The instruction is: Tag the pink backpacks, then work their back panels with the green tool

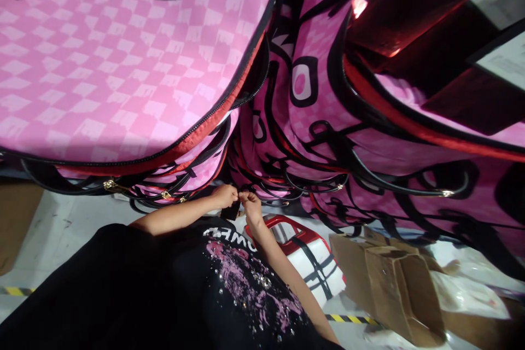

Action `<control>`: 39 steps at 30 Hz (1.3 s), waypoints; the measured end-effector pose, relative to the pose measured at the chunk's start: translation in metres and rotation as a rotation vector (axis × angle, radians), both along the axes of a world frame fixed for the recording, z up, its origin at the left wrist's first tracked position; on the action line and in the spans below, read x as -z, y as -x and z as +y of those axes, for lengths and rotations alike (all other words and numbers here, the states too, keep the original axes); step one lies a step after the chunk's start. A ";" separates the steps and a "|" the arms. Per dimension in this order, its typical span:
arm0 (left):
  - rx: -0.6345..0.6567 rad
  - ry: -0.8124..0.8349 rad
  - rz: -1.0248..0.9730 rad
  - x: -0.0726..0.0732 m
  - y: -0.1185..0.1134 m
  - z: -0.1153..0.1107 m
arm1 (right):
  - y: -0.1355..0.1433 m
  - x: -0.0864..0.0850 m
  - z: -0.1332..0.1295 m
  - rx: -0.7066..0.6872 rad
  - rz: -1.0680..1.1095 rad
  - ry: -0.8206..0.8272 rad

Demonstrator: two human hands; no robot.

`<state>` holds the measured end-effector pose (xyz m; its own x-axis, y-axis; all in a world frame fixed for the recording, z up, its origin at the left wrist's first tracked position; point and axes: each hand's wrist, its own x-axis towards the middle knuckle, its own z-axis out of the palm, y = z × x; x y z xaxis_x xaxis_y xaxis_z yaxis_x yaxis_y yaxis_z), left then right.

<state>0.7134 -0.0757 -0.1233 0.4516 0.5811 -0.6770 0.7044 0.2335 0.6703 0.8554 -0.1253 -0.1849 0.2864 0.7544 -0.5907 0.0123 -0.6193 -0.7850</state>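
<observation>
Close to my body, beside the stacked pink bags, my left hand (225,196) and my right hand (251,206) meet with their fingertips nearly touching. Both are closed in a pinch. Whatever lies between the fingers is too small to make out. A small dark rectangular piece (230,212), like a tag, shows just below the hands; I cannot tell whether it hangs from them. On the left, above my hands, a large pink checkered bag (135,76) with a black zipper and red lining carries looped cords with gold-coloured ends. Further pink bags (283,147) are packed behind my hands.
On the right, an unzipped pink bag (369,120) has glossy dark red boxes (414,33) over its opening. Below stand a white case with red trim (311,257), an open cardboard box (394,284) and plastic wrap (467,290). Yellow-black tape (350,319) marks the floor.
</observation>
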 end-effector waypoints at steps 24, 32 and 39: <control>0.098 -0.157 0.060 0.000 0.000 0.001 | 0.002 -0.005 -0.004 0.052 0.031 0.073; 0.055 -0.151 0.049 -0.004 0.001 -0.003 | 0.000 -0.009 -0.004 0.091 0.094 0.138; 0.042 -0.140 0.037 -0.006 0.001 -0.002 | 0.002 -0.013 -0.006 0.122 0.162 0.178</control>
